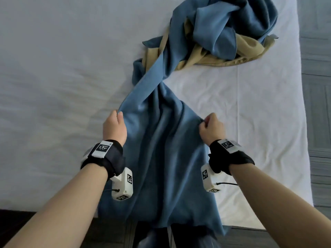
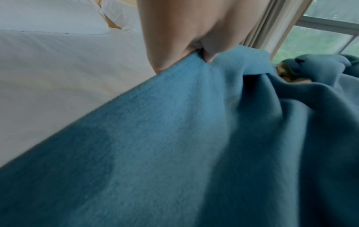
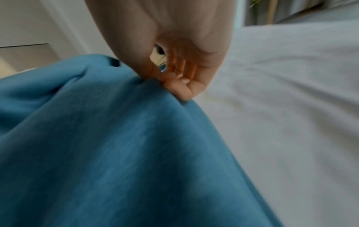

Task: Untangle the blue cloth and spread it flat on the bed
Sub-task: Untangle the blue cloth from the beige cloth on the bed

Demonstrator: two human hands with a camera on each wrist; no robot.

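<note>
The blue cloth (image 1: pixel 161 149) runs from a twisted heap at the far right of the bed down over the near edge. My left hand (image 1: pixel 114 126) pinches its left edge and my right hand (image 1: pixel 209 127) pinches its right edge, holding the near part lifted and stretched between them. The far part is twisted together with a tan cloth (image 1: pixel 232 52). The left wrist view shows my thumb and fingers (image 2: pixel 205 50) clamped on the blue cloth (image 2: pixel 174 145). Seen from the right wrist, curled fingers (image 3: pixel 178 87) grip the blue cloth (image 3: pixel 106 145).
The bed (image 1: pixel 53 86) is covered by a white sheet, with its near edge at the bottom and grey floor (image 1: pixel 318 86) to the right. White pillows (image 2: pixel 48 16) lie at the head of the bed, and a window (image 2: pixel 320 38) stands beyond.
</note>
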